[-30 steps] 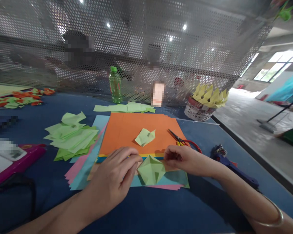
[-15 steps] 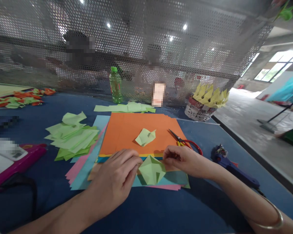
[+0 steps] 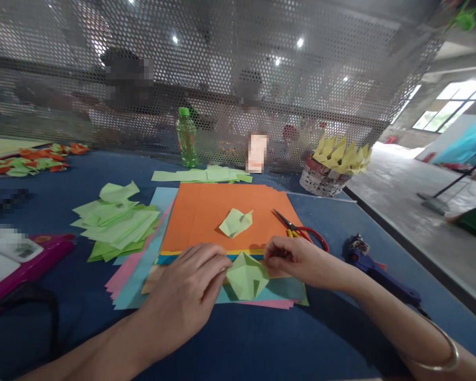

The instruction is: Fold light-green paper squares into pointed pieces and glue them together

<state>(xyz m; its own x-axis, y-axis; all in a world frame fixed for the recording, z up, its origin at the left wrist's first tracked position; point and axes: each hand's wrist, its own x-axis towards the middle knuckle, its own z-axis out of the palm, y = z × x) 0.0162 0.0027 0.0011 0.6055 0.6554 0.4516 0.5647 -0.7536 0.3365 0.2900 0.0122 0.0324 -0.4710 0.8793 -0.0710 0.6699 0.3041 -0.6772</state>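
Between my hands is a light green folded paper (image 3: pixel 246 278), its creases making several facets. My left hand (image 3: pixel 192 280) pinches its left corner between thumb and fingers. My right hand (image 3: pixel 291 259) has its fingers curled closed at the opposite corner. Underneath lie layered coloured sheets, with orange paper (image 3: pixel 210 203) on top. A second folded green paper (image 3: pixel 236 222) rests on the orange sheet, just beyond my hands. Scissors (image 3: pixel 297 227) with red and yellow handles lie at the right, partly behind my right hand.
Left of the sheets is a pile of green paper pieces (image 3: pixel 121 222). A magenta device (image 3: pixel 55 251) sits at far left, a blue glue gun (image 3: pixel 384 275) at right. Farther back stand a green bottle (image 3: pixel 188 140) and a basket with yellow points (image 3: pixel 327 172), before a perforated metal screen (image 3: pixel 222 58).
Almost nothing differs. Both hands stay at the corners of the folded green paper, and the view has shifted very slightly.
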